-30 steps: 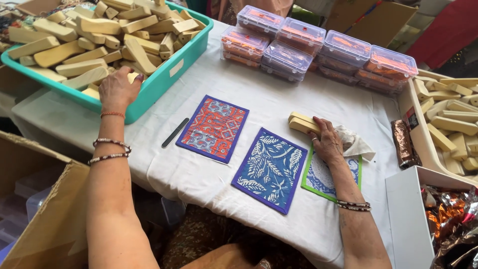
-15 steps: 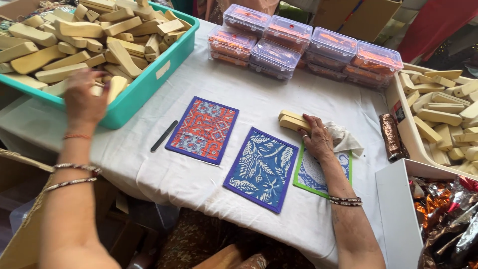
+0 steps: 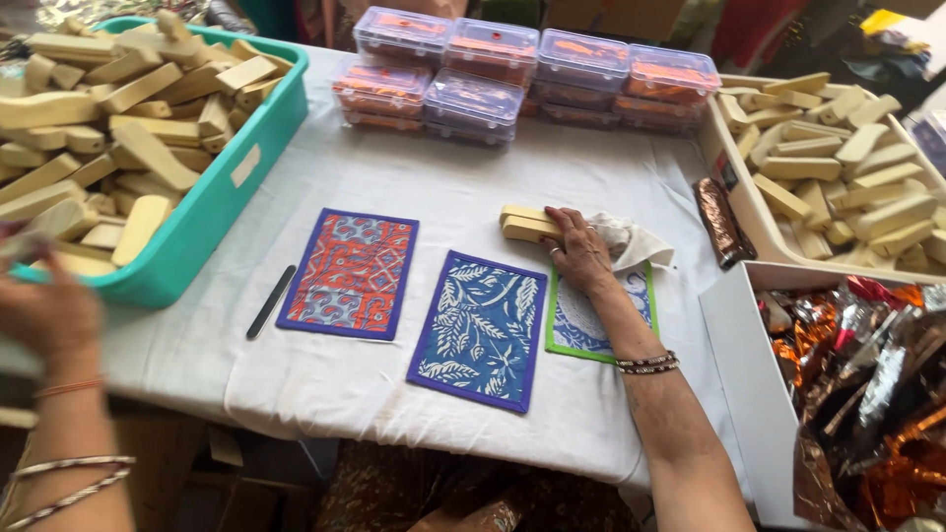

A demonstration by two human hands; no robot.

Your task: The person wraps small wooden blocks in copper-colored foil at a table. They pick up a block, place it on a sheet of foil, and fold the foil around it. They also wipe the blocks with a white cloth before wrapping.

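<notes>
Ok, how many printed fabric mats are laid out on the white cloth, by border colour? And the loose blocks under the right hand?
Purple-bordered mats: 2, one orange-red, one blue leaf print
Green-bordered mat: 1, partly under the right hand
Wooden blocks at that hand: 2, stacked
Total: 5

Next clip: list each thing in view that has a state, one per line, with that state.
Teal bin: heaped with wooden blocks.
Clear plastic boxes: lids shut, stacked in rows.
White tray: filled with wooden blocks.
White box: open, holding shiny foil wrappers.
Three printed cards: lying flat.
Nail file: flat, untouched.
Right hand: resting on two stacked wooden blocks.
Left hand: blurred, grip unclear.
</notes>
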